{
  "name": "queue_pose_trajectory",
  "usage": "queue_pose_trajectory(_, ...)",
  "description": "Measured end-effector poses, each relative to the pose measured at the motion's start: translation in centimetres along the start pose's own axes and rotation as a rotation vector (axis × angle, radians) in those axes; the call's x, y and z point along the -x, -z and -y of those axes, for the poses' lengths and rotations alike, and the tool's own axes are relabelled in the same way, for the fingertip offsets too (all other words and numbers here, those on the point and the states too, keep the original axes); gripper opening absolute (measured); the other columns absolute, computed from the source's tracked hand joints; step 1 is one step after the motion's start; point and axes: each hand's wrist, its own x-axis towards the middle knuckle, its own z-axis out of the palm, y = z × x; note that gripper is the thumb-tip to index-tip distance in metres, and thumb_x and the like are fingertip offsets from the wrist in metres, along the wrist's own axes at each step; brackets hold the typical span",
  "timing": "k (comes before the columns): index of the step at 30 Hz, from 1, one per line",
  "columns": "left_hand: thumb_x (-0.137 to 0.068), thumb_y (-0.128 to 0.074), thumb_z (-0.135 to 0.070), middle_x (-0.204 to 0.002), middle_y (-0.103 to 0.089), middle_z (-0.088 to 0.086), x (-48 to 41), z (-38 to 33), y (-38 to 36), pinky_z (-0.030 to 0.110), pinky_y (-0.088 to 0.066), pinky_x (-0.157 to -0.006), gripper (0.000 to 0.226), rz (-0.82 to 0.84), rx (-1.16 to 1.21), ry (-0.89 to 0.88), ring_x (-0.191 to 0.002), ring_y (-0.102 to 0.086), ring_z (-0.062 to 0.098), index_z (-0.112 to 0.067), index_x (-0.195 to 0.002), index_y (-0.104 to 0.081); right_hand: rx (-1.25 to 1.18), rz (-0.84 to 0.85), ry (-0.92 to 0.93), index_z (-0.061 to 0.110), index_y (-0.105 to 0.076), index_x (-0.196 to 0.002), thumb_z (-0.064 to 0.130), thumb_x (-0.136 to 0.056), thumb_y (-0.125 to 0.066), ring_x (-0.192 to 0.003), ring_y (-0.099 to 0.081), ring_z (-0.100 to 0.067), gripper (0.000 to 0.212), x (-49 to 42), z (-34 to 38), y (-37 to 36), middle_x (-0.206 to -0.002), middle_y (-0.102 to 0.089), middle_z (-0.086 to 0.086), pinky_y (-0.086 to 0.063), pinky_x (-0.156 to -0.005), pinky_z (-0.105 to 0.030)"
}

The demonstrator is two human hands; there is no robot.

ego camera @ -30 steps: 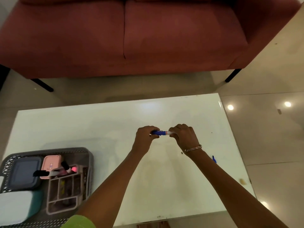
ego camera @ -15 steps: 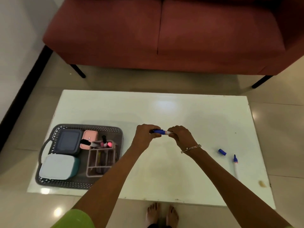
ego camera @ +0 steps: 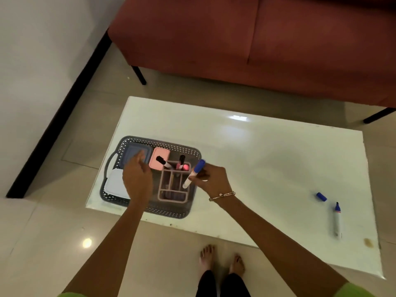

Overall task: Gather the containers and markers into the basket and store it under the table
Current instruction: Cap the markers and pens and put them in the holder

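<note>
Right hand (ego camera: 212,179) pinches blue-capped marker (ego camera: 194,173) above basket (ego camera: 177,146); left hand (ego camera: 137,179) relaxed, empty, over basket's left half.

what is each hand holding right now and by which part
The right hand pinches the blue-capped marker by its white barrel, just below the cap. The left hand holds nothing, open above the basket.

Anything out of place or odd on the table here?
Yes: an uncapped marker lies at the table's right end, its blue cap loose beside it, far from the basket. A brownish stain marks the front right corner.
</note>
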Motion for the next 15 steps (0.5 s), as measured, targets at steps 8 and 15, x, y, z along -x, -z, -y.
queue_pose_trajectory(8,-0.090,-0.049,-0.001,-0.113,-0.066,0.016,2.0,5.2,0.8,0.036,-0.043,-0.095,0.031,0.038,-0.009,0.156,-0.106,-0.060,0.031,-0.004,-0.120,-0.057,0.402,0.270,0.063,0.005,-0.065,-0.106,0.017,-0.082,-0.065,-0.101,-0.059,-0.031,0.026,0.3,-3.0,-6.6,-0.108,-0.068,-0.016,-0.047,-0.094,-0.036)
queue_pose_trajectory(15,-0.089,-0.050,-0.001,-0.111,-0.066,0.016,2.0,3.6,-1.1,0.031,-0.040,-0.089,0.032,0.090,0.015,0.038,-0.105,-0.059,0.030,-0.005,-0.121,-0.057,0.597,0.233,0.149,0.005,-0.067,-0.100,0.022,-0.076,-0.070,-0.102,-0.052,-0.036,0.029,0.0,-6.6,-8.8,-0.108,-0.058,-0.018,-0.048,-0.090,-0.045)
